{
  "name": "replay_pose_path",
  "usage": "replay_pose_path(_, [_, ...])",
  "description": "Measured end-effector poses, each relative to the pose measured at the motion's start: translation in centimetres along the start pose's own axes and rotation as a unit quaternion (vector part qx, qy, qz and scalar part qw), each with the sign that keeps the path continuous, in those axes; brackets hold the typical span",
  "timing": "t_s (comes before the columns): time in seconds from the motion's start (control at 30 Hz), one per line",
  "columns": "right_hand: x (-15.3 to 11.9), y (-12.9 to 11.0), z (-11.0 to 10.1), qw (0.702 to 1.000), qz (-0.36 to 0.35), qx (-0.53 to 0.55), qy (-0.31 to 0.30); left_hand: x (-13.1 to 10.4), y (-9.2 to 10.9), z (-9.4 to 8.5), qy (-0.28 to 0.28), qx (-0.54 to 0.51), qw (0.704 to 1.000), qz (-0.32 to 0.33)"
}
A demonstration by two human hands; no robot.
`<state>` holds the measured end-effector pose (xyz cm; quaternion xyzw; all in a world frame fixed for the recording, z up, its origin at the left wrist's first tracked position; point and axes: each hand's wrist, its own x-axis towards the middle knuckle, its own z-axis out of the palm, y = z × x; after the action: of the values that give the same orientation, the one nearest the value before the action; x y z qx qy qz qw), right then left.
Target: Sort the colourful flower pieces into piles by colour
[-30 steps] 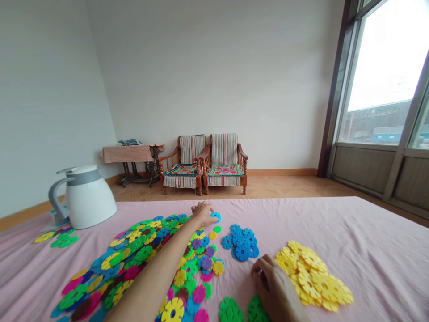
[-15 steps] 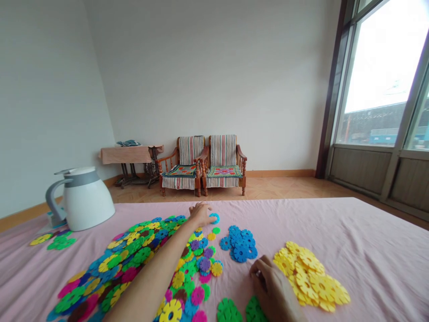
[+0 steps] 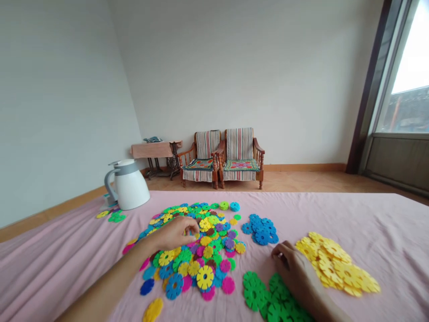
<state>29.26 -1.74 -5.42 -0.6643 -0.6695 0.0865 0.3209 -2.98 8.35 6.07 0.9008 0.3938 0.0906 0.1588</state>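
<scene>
Mixed heap of notched discs (image 3: 183,256): spread over the cloth in the centre and lower centre of the frame, many colours overlapping. Left hand (image 3: 179,233): now above the middle of the heap; half a second ago it was at the heap's far edge, next to a blue disc (image 3: 235,209). That disc now lies clear of the fingers, near a light green disc (image 3: 224,205), well apart from the blue pile (image 3: 260,230) right of centre. Reading: reach has shifted into the heap, with that blue disc left unsorted. Left fingers are curled (yellow shows by the fingertips; cannot tell whether anything is gripped). Right hand (image 3: 296,266): lower right, loosely curled between the green pile (image 3: 280,306) and yellow pile (image 3: 335,264), contents hidden. View has swung left, so everything sits further right. Beyond: white jug (image 3: 132,190), left; two armchairs (image 3: 239,147), centre.
</scene>
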Motion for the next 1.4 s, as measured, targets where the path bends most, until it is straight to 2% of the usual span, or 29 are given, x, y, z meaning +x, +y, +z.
replay_pose_path(0.13, [0.0,0.7,0.4,1.0,-0.016,-0.007,0.003,-4.9,-0.9,-0.2,-0.036,0.013,0.997,-0.065])
replay_pose_path(0.27, [0.0,1.1,0.5,1.0,-0.021,-0.01,0.001,-8.0,-0.5,1.2,-0.044,0.0,0.992,-0.117])
replay_pose_path(0.43, [-0.1,1.0,0.3,1.0,-0.023,-0.004,0.008,-8.9,1.1,3.6,-0.003,-0.009,0.992,-0.122])
replay_pose_path(0.57, [-0.2,0.5,0.1,1.0,-0.022,0.003,0.018,-8.6,1.2,4.1,-0.002,-0.057,0.988,-0.141])
replay_pose_path(0.73, [0.1,-0.2,-0.8,0.996,0.011,0.04,0.082,-6.4,1.4,3.3,0.009,-0.158,0.98,-0.122])
replay_pose_path(0.87, [0.2,-0.2,-1.6,0.988,0.035,0.047,0.141,-1.9,3.4,4.4,0.004,-0.264,0.961,-0.088])
replay_pose_path(0.93, [0.2,0.0,-1.6,0.989,0.036,0.045,0.138,1.1,4.7,5.7,-0.007,-0.27,0.96,-0.081])
replay_pose_path(1.07, [0.1,0.2,-1.4,0.993,0.027,0.045,0.104,7.1,7.2,8.0,0.029,-0.257,0.965,-0.045])
replay_pose_path(1.17, [0.2,0.0,-1.4,0.993,0.021,0.051,0.101,10.0,8.1,8.6,0.064,-0.233,0.97,-0.03])
replay_pose_path(1.23, [0.2,-0.2,-1.5,0.993,0.018,0.055,0.107,10.5,8.1,8.7,0.093,-0.2,0.975,-0.015])
replay_pose_path(1.3, [0.2,-0.3,-1.5,0.992,0.017,0.056,0.109,10.1,7.7,8.8,0.106,-0.164,0.981,0.009])
replay_pose_path(1.4, [0.3,-0.5,-1.4,0.993,0.018,0.057,0.1,8.3,7.3,9.0,0.086,-0.112,0.988,0.056])
